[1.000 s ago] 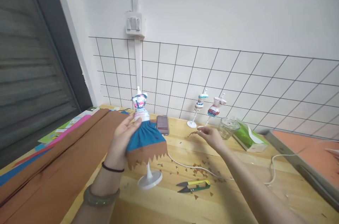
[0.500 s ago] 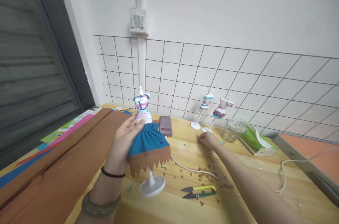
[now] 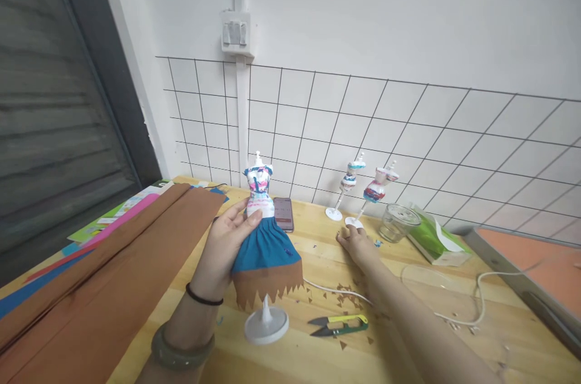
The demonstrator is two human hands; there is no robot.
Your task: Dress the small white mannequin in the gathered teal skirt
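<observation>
A miniature dress form (image 3: 260, 190), painted white with pink and blue, wears a blue gathered skirt (image 3: 267, 246) edged below with a brown zigzag-cut band (image 3: 269, 282). My left hand (image 3: 229, 238) is closed round its waist, thumb in front, and the white round base (image 3: 266, 326) tilts above the table. Far off to the right, my right hand (image 3: 360, 246) is at the tabletop with bent fingers drawn together; anything between the fingertips is too small to make out. Just behind it stands another painted dress form (image 3: 376, 191), beside a third one (image 3: 349, 183).
Yellow-and-green thread snips (image 3: 338, 324) lie in front, near scattered brown fabric triangles (image 3: 347, 294). A phone (image 3: 284, 214), a clear jar (image 3: 399, 223), a green tissue pack (image 3: 438, 238) and a white cable (image 3: 482, 305) are around. Folded brown cloth (image 3: 113, 281) covers the left side.
My left hand has carried the dress form a little to the right, turning it more upright. My right hand stays near the same spot, its fingers shifted slightly.
</observation>
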